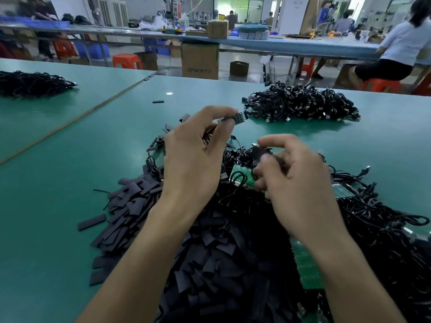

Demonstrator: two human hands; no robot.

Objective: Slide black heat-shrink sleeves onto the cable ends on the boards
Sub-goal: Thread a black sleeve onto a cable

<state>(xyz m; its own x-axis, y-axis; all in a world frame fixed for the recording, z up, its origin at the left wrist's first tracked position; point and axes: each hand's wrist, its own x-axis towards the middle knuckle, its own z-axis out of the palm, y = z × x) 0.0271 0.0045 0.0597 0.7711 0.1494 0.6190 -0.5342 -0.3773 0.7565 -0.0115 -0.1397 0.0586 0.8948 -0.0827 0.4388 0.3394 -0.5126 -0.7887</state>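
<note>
Head view: small dark board [240, 117] held above the table, between the near clutter and the far cable heap [303, 103]. Its long axis runs left-right, rising slightly to the right, and the free end points right toward that heap. The left hand [193, 159] pinches the board's left end between thumb and index tip, other fingers loosely curled below.

The right hand [296, 183] is lower and nearer, fingers curled, thumb and fingers pinching a black piece [260, 155]. It is motion-blurred, so cannot tell sleeve from cable, nor which way it points. Just under that hand a green board [241, 177] lies flat with a black wire looped on it, part hidden by the fingers.

Sleeve pile [210, 252] of flat black sleeves spreads under both forearms, spilling left. One loose sleeve [92, 222] lies apart at the pile's left edge. Cable tangle [384, 229] fills the right side, touching the pile, with a second green panel [305, 264] showing beside the right forearm.

All sits on a green table [70, 183]. A stray sleeve [158, 101] lies well apart, far left of the heap. Another black heap [30, 83] sits on the adjoining table at left.
</note>
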